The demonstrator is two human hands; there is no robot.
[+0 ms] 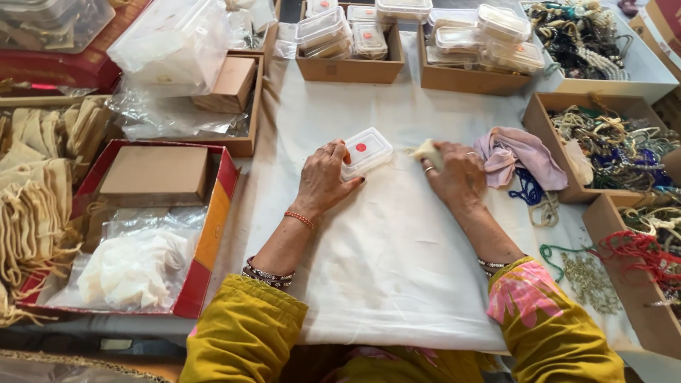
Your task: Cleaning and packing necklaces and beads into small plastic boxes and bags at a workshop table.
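**One small box in hand, many more already stacked**

Closest to the person, the white cloth (383,269) on the bench is bare. Both arms reach out over it.

The left hand (323,177) lies at about 11 o'clock from the middle of the cloth. Its fingers (339,150) are spread and rest on the edge of a small clear box (366,150) with a red dot on the lid. The lid looks shut. The box lies flat on the cloth, just beside the hand.

The right hand (457,174) is at about 1 o'clock. Its fingers are curled around a small pale pouch (427,152), gripping it. The pouch is near the box but not touching it.

Just right of that hand lies a pink cloth (521,156). At 3 o'clock, trays of beads (617,145) are full of loose strings, so it looks like plenty is left to do.

At 9 o'clock sits a pile of pouches (35,184).

Far off at 12 o'clock, cardboard trays hold stacked boxes (340,32) of the same kind. Those look done.
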